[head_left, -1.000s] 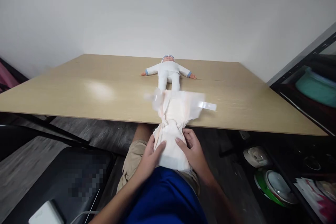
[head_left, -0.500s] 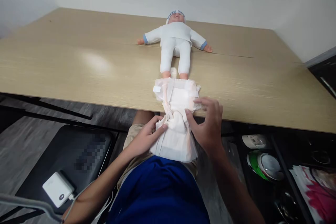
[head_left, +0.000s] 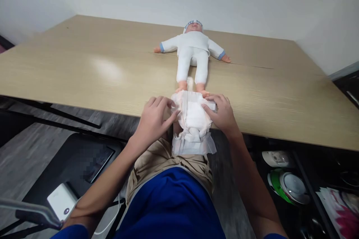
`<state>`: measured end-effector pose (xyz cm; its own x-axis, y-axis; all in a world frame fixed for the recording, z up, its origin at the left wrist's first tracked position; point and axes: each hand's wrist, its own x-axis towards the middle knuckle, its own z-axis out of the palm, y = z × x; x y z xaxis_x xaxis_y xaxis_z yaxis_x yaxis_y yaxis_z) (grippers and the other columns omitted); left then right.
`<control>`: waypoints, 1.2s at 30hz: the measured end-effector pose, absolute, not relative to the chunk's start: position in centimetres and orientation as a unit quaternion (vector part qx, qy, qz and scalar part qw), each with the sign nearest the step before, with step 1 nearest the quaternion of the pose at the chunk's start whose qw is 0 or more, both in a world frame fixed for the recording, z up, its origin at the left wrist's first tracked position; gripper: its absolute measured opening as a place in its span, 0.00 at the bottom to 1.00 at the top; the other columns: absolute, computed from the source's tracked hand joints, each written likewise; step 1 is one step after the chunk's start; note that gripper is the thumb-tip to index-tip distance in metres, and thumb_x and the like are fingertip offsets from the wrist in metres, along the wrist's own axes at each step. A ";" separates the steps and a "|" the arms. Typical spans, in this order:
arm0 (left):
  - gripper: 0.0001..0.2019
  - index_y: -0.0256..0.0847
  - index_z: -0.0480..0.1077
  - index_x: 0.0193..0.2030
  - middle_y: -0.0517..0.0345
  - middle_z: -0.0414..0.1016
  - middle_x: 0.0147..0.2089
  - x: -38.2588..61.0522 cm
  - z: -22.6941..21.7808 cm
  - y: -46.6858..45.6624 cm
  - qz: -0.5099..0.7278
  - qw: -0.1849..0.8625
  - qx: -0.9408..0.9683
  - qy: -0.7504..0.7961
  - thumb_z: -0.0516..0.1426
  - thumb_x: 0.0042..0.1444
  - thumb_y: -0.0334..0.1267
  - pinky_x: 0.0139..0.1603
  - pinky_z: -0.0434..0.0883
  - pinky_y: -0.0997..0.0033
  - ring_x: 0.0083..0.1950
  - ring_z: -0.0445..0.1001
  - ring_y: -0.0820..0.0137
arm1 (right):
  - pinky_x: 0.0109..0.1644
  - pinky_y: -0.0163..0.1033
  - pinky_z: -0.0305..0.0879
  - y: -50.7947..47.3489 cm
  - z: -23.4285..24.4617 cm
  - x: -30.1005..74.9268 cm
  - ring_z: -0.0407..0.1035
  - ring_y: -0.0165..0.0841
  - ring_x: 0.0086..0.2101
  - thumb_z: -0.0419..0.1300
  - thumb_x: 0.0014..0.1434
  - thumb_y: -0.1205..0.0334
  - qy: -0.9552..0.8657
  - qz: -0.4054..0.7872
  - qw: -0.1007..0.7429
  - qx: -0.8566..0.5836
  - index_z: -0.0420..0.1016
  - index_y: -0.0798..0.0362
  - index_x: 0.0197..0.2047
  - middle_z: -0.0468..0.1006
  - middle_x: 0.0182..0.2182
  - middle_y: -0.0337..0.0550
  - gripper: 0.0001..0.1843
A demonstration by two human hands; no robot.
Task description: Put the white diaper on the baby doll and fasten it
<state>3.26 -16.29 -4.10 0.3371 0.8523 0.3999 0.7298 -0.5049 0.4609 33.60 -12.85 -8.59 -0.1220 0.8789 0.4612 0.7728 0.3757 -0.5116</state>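
Observation:
A white diaper (head_left: 193, 121) lies over the near edge of the wooden table (head_left: 84, 74), its lower half hanging toward my lap. My left hand (head_left: 154, 119) grips the diaper's left upper corner with bent fingers. My right hand (head_left: 221, 114) pinches its right upper corner. Just beyond the diaper a baby doll (head_left: 193, 54) in a white suit and cap lies on its back, arms spread, feet nearly touching the diaper's top edge.
A black chair (head_left: 70, 160) at my left carries a phone and a white power bank (head_left: 60, 205) with a cable. At the lower right, a dark shelf holds a green-rimmed lidded pot (head_left: 287, 186) and colourful packaging. A white wall stands behind the table.
Both hands have moved up from the diaper's lower half on my lap to its upper corners on the table. The diaper's spread side tabs are now gathered in. The view has tilted down.

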 end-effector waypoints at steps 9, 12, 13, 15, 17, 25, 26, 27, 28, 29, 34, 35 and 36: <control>0.14 0.43 0.76 0.57 0.49 0.81 0.56 3.4 -6.5 -12.4 0.247 0.083 0.823 0.504 0.66 0.72 0.47 0.62 0.66 0.50 0.58 0.72 0.49 | 0.65 0.57 0.68 -13.5 -9.0 33.9 0.74 0.51 0.54 0.70 0.67 0.49 -0.710 0.035 0.394 -0.582 0.74 0.47 0.50 0.82 0.51 0.51 0.16; 0.11 0.43 0.77 0.55 0.47 0.81 0.55 2.4 -7.4 -12.2 0.266 0.088 0.815 0.507 0.63 0.74 0.46 0.63 0.67 0.49 0.57 0.72 0.49 | 0.67 0.57 0.68 -14.1 -8.7 34.2 0.73 0.50 0.57 0.71 0.66 0.49 -0.711 0.046 0.406 -0.573 0.73 0.46 0.50 0.80 0.53 0.51 0.17; 0.11 0.43 0.78 0.55 0.47 0.81 0.56 2.2 -7.6 -12.1 0.272 0.090 0.813 0.507 0.62 0.74 0.46 0.64 0.67 0.48 0.57 0.72 0.49 | 0.68 0.57 0.68 -14.3 -8.6 34.3 0.73 0.50 0.57 0.71 0.66 0.49 -0.714 0.051 0.406 -0.567 0.73 0.46 0.49 0.80 0.53 0.51 0.16; 0.11 0.44 0.78 0.54 0.47 0.82 0.56 1.8 -7.9 -11.9 0.283 0.101 0.812 0.501 0.62 0.74 0.47 0.64 0.67 0.48 0.57 0.72 0.49 | 0.69 0.59 0.68 -14.7 -8.5 34.6 0.73 0.51 0.59 0.71 0.66 0.48 -0.725 0.059 0.400 -0.557 0.73 0.45 0.46 0.80 0.54 0.51 0.15; 0.12 0.43 0.78 0.53 0.48 0.82 0.56 1.5 -8.1 -11.6 0.300 0.125 0.808 0.491 0.62 0.74 0.49 0.63 0.67 0.49 0.57 0.72 0.50 | 0.70 0.60 0.68 -15.0 -8.3 35.0 0.74 0.51 0.59 0.71 0.67 0.48 -0.734 0.073 0.391 -0.551 0.74 0.45 0.43 0.79 0.54 0.52 0.14; 0.16 0.41 0.77 0.50 0.50 0.83 0.51 -0.4 -6.7 -11.2 0.381 0.368 0.733 0.426 0.60 0.76 0.53 0.55 0.73 0.59 0.51 0.78 0.60 | 0.72 0.60 0.66 -15.3 -7.7 36.6 0.74 0.50 0.61 0.72 0.67 0.44 -0.733 0.139 0.375 -0.551 0.79 0.46 0.42 0.81 0.58 0.51 0.16; 0.17 0.41 0.77 0.50 0.50 0.83 0.52 -0.7 -6.4 -11.2 0.383 0.399 0.719 0.420 0.60 0.76 0.54 0.56 0.73 0.60 0.52 0.79 0.60 | 0.72 0.60 0.67 -15.2 -7.6 36.8 0.74 0.49 0.61 0.71 0.68 0.43 -0.730 0.157 0.377 -0.549 0.79 0.46 0.41 0.81 0.58 0.51 0.16; 0.18 0.41 0.77 0.50 0.49 0.83 0.53 -1.0 -6.2 -11.1 0.383 0.422 0.708 0.417 0.61 0.76 0.55 0.57 0.74 0.60 0.53 0.79 0.60 | 0.72 0.59 0.67 -15.2 -7.5 37.0 0.75 0.49 0.61 0.70 0.68 0.42 -0.726 0.177 0.379 -0.546 0.80 0.46 0.41 0.81 0.58 0.51 0.17; 0.18 0.41 0.77 0.50 0.49 0.84 0.53 -1.2 -6.1 -11.0 0.384 0.436 0.699 0.416 0.61 0.76 0.57 0.58 0.74 0.60 0.54 0.79 0.60 | 0.73 0.58 0.67 -15.2 -7.4 37.3 0.75 0.48 0.61 0.70 0.69 0.41 -0.721 0.198 0.383 -0.543 0.81 0.47 0.42 0.80 0.58 0.51 0.17; 0.19 0.42 0.77 0.49 0.49 0.84 0.54 -1.4 -6.0 -10.8 0.385 0.444 0.693 0.418 0.61 0.75 0.57 0.60 0.74 0.60 0.55 0.79 0.60 | 0.73 0.58 0.66 -15.2 -7.4 37.5 0.75 0.48 0.62 0.69 0.69 0.40 -0.715 0.216 0.387 -0.540 0.82 0.47 0.42 0.80 0.58 0.51 0.18; 0.20 0.41 0.77 0.50 0.46 0.83 0.54 -1.3 -6.0 -11.0 0.366 0.428 0.709 0.425 0.61 0.75 0.58 0.61 0.75 0.57 0.55 0.79 0.58 | 0.74 0.56 0.66 -15.2 -7.5 38.2 0.74 0.48 0.63 0.70 0.68 0.38 -0.697 0.248 0.410 -0.534 0.83 0.47 0.40 0.81 0.57 0.50 0.20; 0.19 0.40 0.76 0.51 0.45 0.83 0.55 -0.9 -5.9 -11.4 0.372 0.398 0.721 0.428 0.60 0.76 0.57 0.62 0.75 0.56 0.56 0.79 0.57 | 0.74 0.56 0.66 -15.2 -7.5 38.2 0.75 0.48 0.63 0.70 0.68 0.39 -0.696 0.246 0.411 -0.535 0.83 0.47 0.40 0.81 0.56 0.50 0.20; 0.18 0.40 0.75 0.53 0.44 0.82 0.57 -0.3 -5.7 -12.0 0.387 0.351 0.732 0.437 0.60 0.76 0.55 0.63 0.74 0.54 0.58 0.79 0.56 | 0.74 0.56 0.66 -15.3 -7.5 38.1 0.75 0.48 0.62 0.70 0.68 0.39 -0.696 0.242 0.412 -0.536 0.83 0.47 0.40 0.81 0.56 0.50 0.19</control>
<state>-0.33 -11.96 -5.69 0.3190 0.9114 0.2599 0.3683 -0.3719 0.8521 38.08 -15.28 -7.50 -0.0860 0.9458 0.3132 0.5471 0.3075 -0.7785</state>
